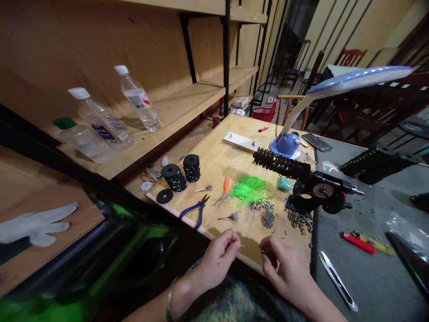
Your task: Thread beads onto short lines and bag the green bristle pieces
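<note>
My left hand (219,257) hovers at the near edge of the wooden table (221,161), fingers pinched together on something too small to make out. A short gap to the right, my right hand (284,268) is curled in a pinch too, its contents too tiny to name. Just beyond both hands lie a pile of small metal pieces (267,218), multicoloured beads (261,205) and a heap of bright green strands (250,188). A measuring tape (201,226) runs along the table's front edge under my hands.
Blue pliers (196,210), black spool stacks (182,172), an orange-handled tool (226,185), a winding device with black foam spools (301,179) and a blue desk lamp (288,143) are on the table. Bottles (137,98) stand on the left shelf. A white glove (36,226) lies far left. Tweezers (337,279) and a red lighter (358,243) rest on the grey mat.
</note>
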`<state>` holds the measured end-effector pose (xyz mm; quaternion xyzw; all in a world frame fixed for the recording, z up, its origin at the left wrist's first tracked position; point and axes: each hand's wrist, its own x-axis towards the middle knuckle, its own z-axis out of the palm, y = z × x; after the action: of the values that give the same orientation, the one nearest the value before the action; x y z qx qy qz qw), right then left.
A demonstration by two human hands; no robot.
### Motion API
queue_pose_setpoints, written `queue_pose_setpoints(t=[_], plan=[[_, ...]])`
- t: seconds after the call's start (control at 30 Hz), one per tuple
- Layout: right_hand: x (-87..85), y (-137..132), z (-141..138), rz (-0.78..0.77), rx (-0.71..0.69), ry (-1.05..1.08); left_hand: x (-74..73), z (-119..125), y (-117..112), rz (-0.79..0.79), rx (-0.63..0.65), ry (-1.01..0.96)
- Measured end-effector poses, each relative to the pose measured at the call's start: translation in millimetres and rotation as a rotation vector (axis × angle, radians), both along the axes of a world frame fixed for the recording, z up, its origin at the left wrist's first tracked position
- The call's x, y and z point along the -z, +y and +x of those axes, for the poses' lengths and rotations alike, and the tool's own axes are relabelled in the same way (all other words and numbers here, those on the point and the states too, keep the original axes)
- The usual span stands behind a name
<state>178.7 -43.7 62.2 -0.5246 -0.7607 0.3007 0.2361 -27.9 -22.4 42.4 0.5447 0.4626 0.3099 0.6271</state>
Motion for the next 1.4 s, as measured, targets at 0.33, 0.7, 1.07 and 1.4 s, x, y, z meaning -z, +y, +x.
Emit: queue_pose_setpoints(t=[0.33, 0.7, 1.07, 1.4], plan=[[-3.2, 6, 1, 0.083, -0.08, -0.057, 0.5, 3, 0, 0.007, 0.013, -0.016], [6.5, 9, 2, 0.181, -0.085, -0.082, 0.2, 3, -1, 0.021, 0.012, 0.0], [5.7, 11, 1, 0.099, -0.072, -0.101, -3.5, -2, 2, 0.137, 0.014, 0.085], [-9.7, 17, -20, -0.235, 0.027, 0.112, -18.6, 7, 3, 0.475, 0.094, 0.371]])
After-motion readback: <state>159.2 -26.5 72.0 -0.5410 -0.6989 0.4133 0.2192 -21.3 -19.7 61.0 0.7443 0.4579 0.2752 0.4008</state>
